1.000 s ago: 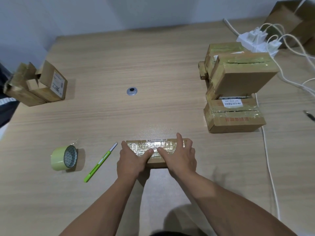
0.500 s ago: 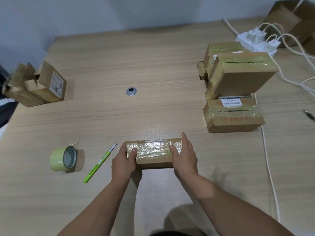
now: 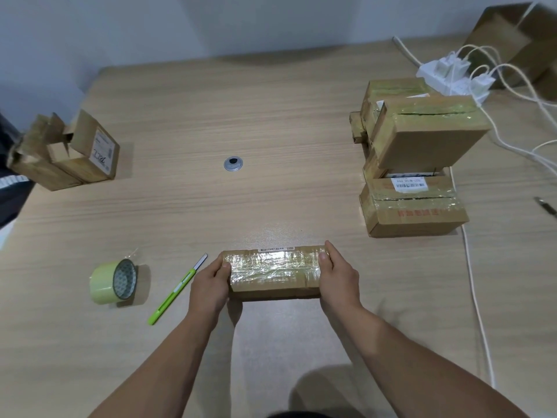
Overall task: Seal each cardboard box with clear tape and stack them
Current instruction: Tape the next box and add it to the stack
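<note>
From the head view, a flat cardboard box (image 3: pixel 272 274) with shiny clear tape across its top lies on the wooden surface (image 3: pixel 271 122), near the front edge and straight ahead of the person. The left hand (image 3: pixel 209 286) grips the box's left end, thumb on the taped top and the other fingers curled round the side. The right hand (image 3: pixel 339 277) clasps the right end the same way, thumb resting on top and fingers wrapped along the end face. Both forearms reach in from the bottom of the frame.

Left of the hands lies a green utility knife (image 3: pixel 177 289), blade tip pointing away from the person, and further left a roll of tape (image 3: pixel 113 282) stands on its edge. At the far left sits an open box (image 3: pixel 64 153) with raised flaps and a white label. To the right stands a stack of taped boxes (image 3: pixel 414 155), the top one tilted. Behind the stack is a white power strip (image 3: pixel 453 76) with chargers and white cables (image 3: pixel 479 312) trailing along the right side. A small round metal grommet (image 3: pixel 233 163) sits mid-surface.
</note>
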The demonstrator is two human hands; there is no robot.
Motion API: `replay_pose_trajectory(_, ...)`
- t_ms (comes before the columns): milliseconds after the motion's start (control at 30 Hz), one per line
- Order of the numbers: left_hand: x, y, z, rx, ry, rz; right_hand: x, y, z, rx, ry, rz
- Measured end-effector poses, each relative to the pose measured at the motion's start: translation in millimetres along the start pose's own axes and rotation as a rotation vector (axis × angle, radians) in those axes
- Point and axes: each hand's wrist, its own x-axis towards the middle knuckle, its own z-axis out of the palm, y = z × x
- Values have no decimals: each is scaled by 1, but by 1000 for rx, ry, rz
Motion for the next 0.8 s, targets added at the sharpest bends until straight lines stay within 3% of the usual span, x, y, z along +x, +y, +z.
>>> replay_pose_trajectory(300,7,20,2,-80,25,-109,16,-11,-3,153,-25,123)
replay_pose_trajectory(533,0,12,-12,-214,-161,-85,14,-2,-17,174,-205,38)
replay_pose_trajectory(800,0,-4,-21,-199,-421,-30,22,7,-20,482,-313,203)
